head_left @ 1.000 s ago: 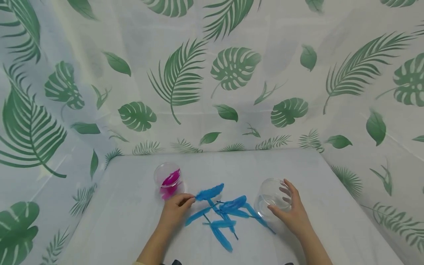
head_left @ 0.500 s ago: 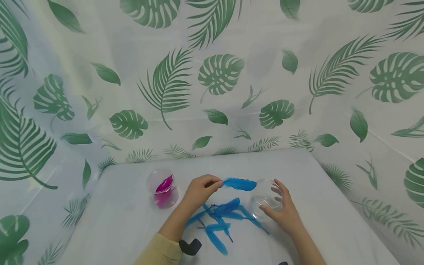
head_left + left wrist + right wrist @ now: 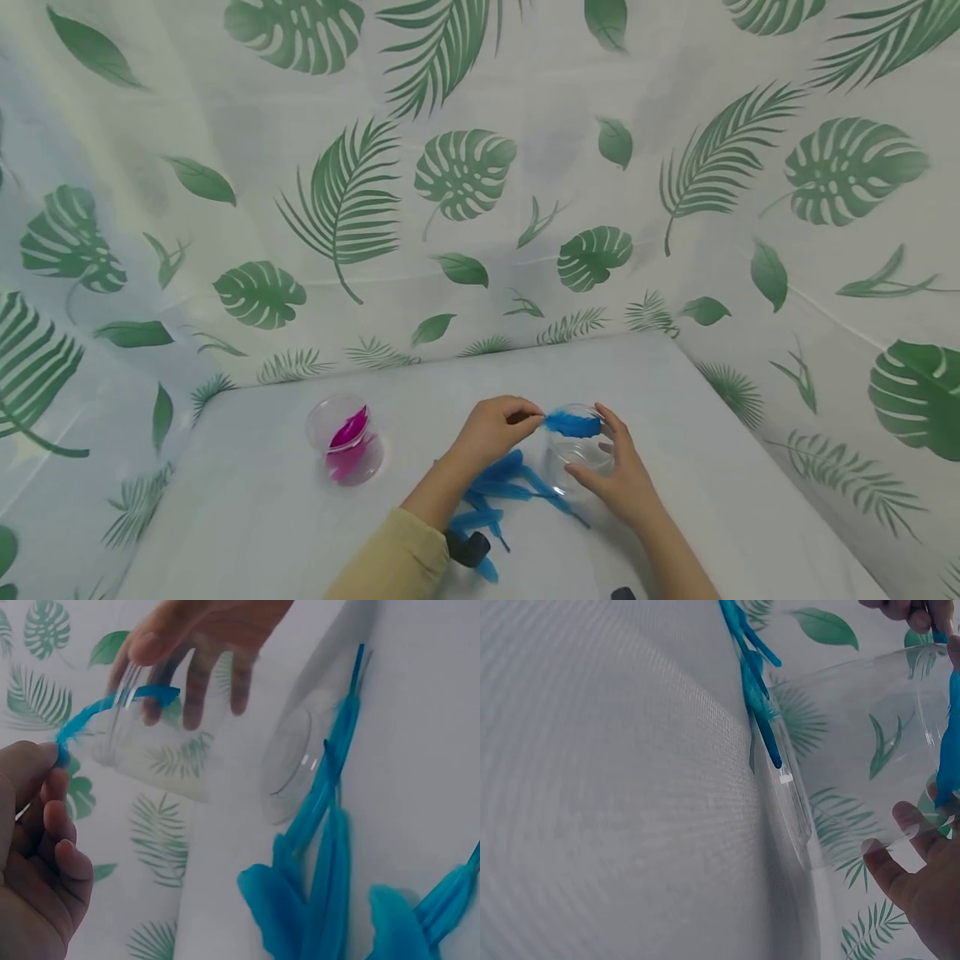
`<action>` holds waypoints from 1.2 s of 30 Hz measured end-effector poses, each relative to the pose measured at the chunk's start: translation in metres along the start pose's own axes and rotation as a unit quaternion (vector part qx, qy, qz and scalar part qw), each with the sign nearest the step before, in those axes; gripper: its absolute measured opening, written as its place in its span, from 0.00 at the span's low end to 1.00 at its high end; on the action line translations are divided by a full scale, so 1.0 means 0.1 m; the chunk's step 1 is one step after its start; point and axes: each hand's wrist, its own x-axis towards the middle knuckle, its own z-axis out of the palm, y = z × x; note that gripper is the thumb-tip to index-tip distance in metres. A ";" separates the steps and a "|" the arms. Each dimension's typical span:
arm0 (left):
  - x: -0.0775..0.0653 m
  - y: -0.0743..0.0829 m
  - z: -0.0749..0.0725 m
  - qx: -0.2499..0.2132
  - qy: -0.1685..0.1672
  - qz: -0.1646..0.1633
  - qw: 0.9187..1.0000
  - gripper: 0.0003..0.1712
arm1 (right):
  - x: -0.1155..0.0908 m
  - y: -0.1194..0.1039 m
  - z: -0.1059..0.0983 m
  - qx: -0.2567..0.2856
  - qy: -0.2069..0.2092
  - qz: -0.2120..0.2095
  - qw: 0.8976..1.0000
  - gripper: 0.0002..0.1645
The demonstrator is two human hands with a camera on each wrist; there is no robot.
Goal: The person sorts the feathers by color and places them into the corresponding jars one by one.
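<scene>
My left hand pinches a blue feather by its quill end. That feather reaches over the mouth of a clear plastic cup, and in the left wrist view its tip shows within the rim. My right hand holds the cup from the right, thumb in front and fingers round the far side. The cup's base stands on the table. More blue feathers lie in a loose heap left of the cup, partly hidden behind my left forearm.
Another clear cup stands at the left with magenta feathers in it. A white cloth covers the table. Leaf-printed sheets rise behind and at the sides.
My left hand has lifted the blue feather off the table and carried it right to the mouth of the cup. My right hand keeps its hold on the cup.
</scene>
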 end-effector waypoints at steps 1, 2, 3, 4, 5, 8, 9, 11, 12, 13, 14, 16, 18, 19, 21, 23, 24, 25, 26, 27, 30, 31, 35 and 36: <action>0.00 0.00 0.02 0.003 -0.001 -0.002 1.000 0.09 | 0.00 0.00 0.00 -0.001 0.000 -0.001 1.000 0.63; 0.00 0.00 0.04 0.008 -0.002 -0.004 1.000 0.09 | 0.01 -0.01 0.01 -0.002 -0.001 -0.002 1.000 0.63; 0.00 0.00 0.06 0.013 -0.004 -0.004 1.000 0.09 | 0.01 -0.01 0.01 -0.002 0.000 -0.004 1.000 0.63; 0.00 0.01 0.08 0.018 -0.006 -0.004 1.000 0.09 | 0.00 -0.01 0.01 -0.004 0.002 -0.005 1.000 0.63; 0.00 0.01 0.10 0.023 -0.009 -0.002 1.000 0.09 | 0.00 -0.02 0.01 -0.004 0.004 -0.008 1.000 0.63; 0.00 0.01 0.16 0.038 -0.016 0.011 0.999 0.10 | -0.01 -0.03 0.00 0.002 0.008 -0.019 1.000 0.63; -0.01 0.01 0.17 0.041 -0.018 0.013 0.999 0.11 | -0.01 -0.03 -0.01 0.001 0.010 -0.025 1.000 0.63; -0.01 0.00 0.20 0.045 -0.019 0.017 0.999 0.11 | -0.01 -0.03 -0.01 0.000 0.012 -0.036 0.999 0.63; -0.02 -0.01 0.20 0.044 -0.019 0.016 0.999 0.11 | 0.00 -0.03 -0.01 -0.005 0.013 -0.041 0.999 0.63; -0.02 -0.02 0.20 0.044 -0.019 0.017 0.999 0.12 | 0.00 -0.04 0.00 -0.008 0.016 -0.045 0.999 0.63; -0.03 -0.02 0.19 0.041 -0.019 0.018 0.999 0.12 | 0.00 -0.04 0.01 -0.013 0.018 -0.046 0.999 0.63; -0.05 -0.04 0.17 0.032 -0.018 0.016 0.999 0.13 | 0.00 -0.03 0.02 -0.015 0.020 -0.047 0.999 0.64; -0.06 -0.06 0.13 0.019 -0.012 0.010 1.000 0.15 | 0.00 -0.02 0.02 -0.019 0.021 -0.044 0.999 0.64; -0.08 -0.08 0.11 0.011 -0.007 0.007 1.000 0.16 | 0.00 -0.02 0.02 -0.018 0.021 -0.042 0.999 0.64; -0.11 -0.14 0.05 -0.005 0.008 -0.003 1.000 0.18 | 0.00 -0.01 0.02 -0.018 0.021 -0.039 0.999 0.65; -0.17 -0.23 -0.05 -0.013 0.029 -0.014 0.999 0.20 | 0.00 -0.02 0.02 -0.020 0.021 -0.037 0.999 0.65; -0.21 -0.29 -0.10 -0.013 0.040 -0.018 0.999 0.20 | 0.00 -0.02 0.02 -0.021 0.020 -0.037 0.999 0.65; -0.24 -0.34 -0.16 -0.011 0.051 -0.023 0.998 0.20 | 0.00 -0.02 0.02 -0.020 0.020 -0.039 0.999 0.65; -0.28 -0.40 -0.23 -0.008 0.063 -0.031 0.998 0.20 | 0.01 -0.01 0.01 -0.021 0.020 -0.042 0.999 0.65; -0.33 -0.46 -0.29 -0.006 0.074 -0.038 0.997 0.19 | 0.01 -0.01 0.01 -0.024 0.021 -0.044 0.998 0.65; -0.51 -0.63 -0.46 -0.009 0.109 -0.063 0.992 0.16 | 0.02 0.01 0.01 -0.027 0.023 -0.053 0.998 0.66; -0.58 -0.69 -0.50 -0.008 0.121 -0.071 0.990 0.15 | 0.03 0.01 0.02 -0.025 0.024 -0.055 0.998 0.66; -0.81 -0.94 -0.56 0.023 0.140 -0.085 0.986 0.12 | 0.03 0.02 0.02 -0.027 0.023 -0.056 0.998 0.65; -0.85 -1.00 -0.54 0.042 0.133 -0.085 0.987 0.12 | 0.03 0.01 0.03 -0.027 0.023 -0.055 0.998 0.65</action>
